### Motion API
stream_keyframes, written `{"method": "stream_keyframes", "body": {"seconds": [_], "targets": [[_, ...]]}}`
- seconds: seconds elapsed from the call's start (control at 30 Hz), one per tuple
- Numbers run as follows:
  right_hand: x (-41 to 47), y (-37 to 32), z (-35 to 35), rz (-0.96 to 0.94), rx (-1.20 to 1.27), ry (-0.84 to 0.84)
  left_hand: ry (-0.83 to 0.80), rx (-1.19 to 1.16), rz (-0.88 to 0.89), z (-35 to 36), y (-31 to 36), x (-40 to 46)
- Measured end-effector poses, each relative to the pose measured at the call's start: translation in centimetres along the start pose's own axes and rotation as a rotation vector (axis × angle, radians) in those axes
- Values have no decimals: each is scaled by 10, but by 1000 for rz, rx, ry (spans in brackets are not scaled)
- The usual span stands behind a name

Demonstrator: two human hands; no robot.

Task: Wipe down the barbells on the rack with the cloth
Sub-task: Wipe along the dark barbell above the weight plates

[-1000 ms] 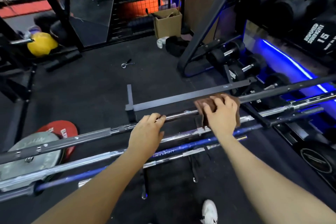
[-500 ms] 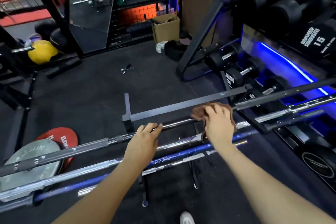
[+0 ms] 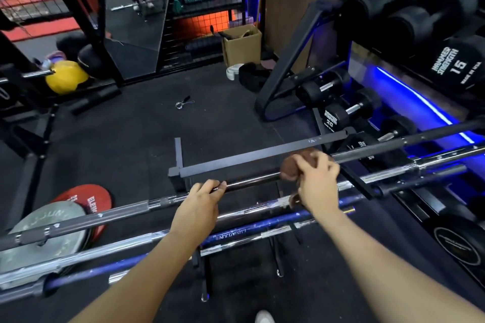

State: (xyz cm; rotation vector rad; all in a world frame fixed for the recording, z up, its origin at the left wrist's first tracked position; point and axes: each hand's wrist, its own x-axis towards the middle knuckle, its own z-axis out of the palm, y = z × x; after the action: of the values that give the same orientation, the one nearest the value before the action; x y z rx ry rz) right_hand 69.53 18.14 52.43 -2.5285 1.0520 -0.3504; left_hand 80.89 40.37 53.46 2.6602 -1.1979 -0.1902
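Leftmost, a red plate (image 3: 86, 198) reads what may be "ELEIKO". Left hand (image 3: 199, 204) curls over the top barbell (image 3: 249, 182); right hand (image 3: 316, 181) grips the cloth (image 3: 288, 169) round it. Dumbbells (image 3: 332, 119) read "HAMMER STRENGTH 20".

Right hand (image 3: 316, 181) with brown cloth (image 3: 290, 169) around dark barbell (image 3: 252, 181), left hand (image 3: 200, 200) gripping alongside.

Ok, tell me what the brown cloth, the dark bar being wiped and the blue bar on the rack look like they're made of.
The bunched brown cloth, gripped by the right hand: soft fabric, matte, judging by its folds. The dark grey barbell that the left hand holds: probably steel with a dull dark coating; faint sheen only. The blue barbell: likely metal with a blue coating, scuffed pale in places, white lettering.
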Motion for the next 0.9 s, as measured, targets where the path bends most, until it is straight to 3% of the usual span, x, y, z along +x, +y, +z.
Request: {"method": "stream_keyframes", "body": {"seconds": [0.13, 0.3, 0.5, 0.73, 0.8, 0.9], "targets": [[-3, -10, -1, 115, 100, 25, -5, -1, -15, 2, 6, 1], [-14, -21, 3, -113, 88, -119, -4, 26, -26, 2, 5, -1], [16, 15, -19, 160, 25, -41, -30, 45, -71, 0, 9, 0], [-14, -31, 4, -149, 67, -186, -44, 83, -78, 0, 12, 0], [-6, -17, -1, -164, 73, -174, -52, 79, -78, 0, 10, 1], [2, -3, -8, -32, 120, -108, -57, 67, -57, 0, 8, 1]]}}
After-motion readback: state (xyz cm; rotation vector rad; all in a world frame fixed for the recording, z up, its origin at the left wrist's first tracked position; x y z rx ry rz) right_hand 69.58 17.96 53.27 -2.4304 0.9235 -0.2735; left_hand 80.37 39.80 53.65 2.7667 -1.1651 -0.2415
